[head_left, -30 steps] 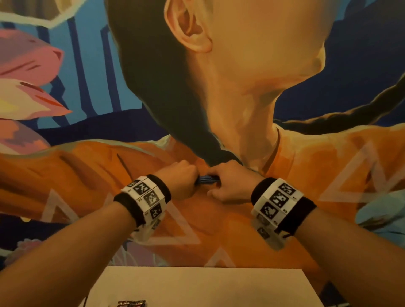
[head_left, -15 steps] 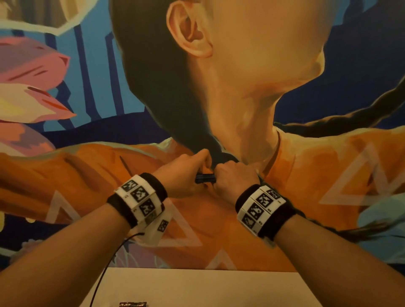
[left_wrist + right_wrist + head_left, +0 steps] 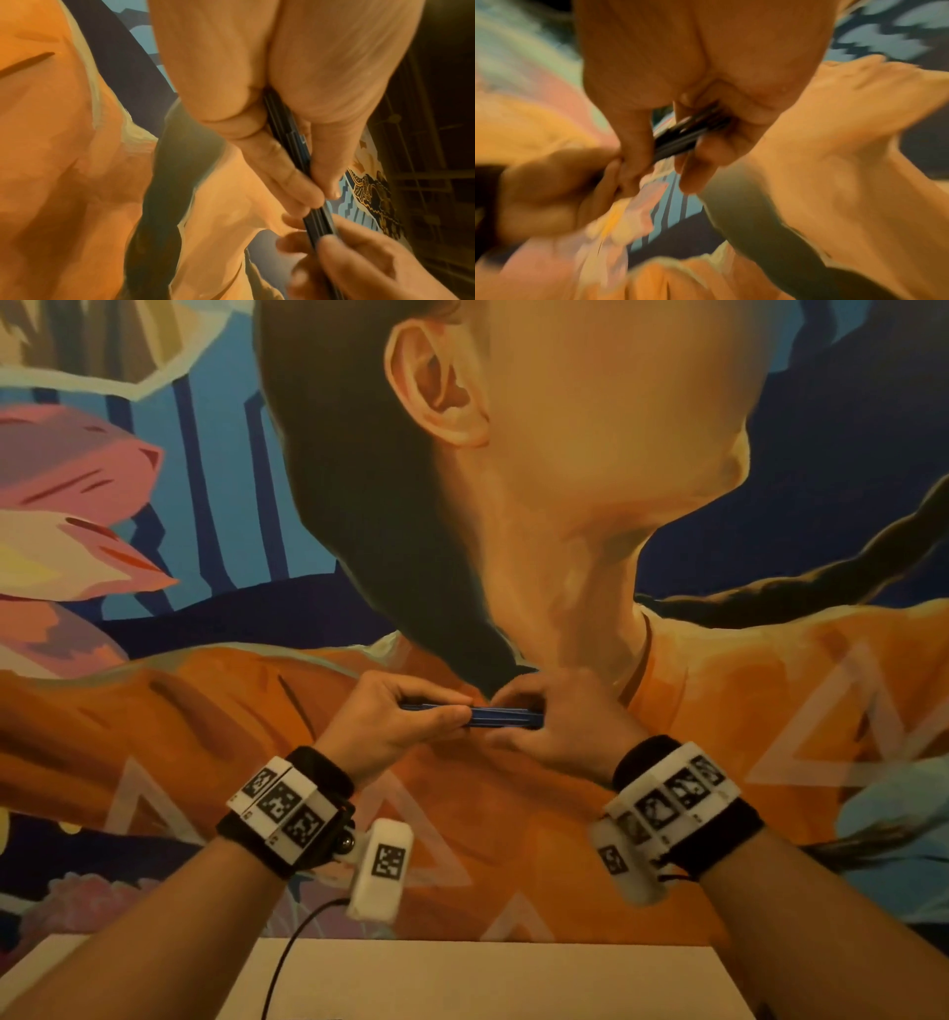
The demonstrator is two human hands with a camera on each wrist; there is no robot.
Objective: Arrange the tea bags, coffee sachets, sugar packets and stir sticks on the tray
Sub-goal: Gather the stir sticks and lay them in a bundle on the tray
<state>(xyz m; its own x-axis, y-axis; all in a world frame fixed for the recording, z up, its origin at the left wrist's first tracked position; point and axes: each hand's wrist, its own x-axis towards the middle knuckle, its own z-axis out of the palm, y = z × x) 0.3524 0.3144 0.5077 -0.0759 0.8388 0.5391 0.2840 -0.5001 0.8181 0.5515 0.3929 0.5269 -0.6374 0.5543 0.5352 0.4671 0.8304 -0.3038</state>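
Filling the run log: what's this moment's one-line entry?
left hand: grips stir sticks | right hand: grips same bundle | tray: unseen

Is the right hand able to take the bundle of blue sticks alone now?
Probably yes. The right hand already pinches one end of the blue sticks; only the left hand, gripping the other end, must let go.

L hand [image 3: 398,729] & R hand [image 3: 552,729] pinch dark-blue stir sticks [image 3: 500,717] horizontally, above white table [image 3: 488,978].
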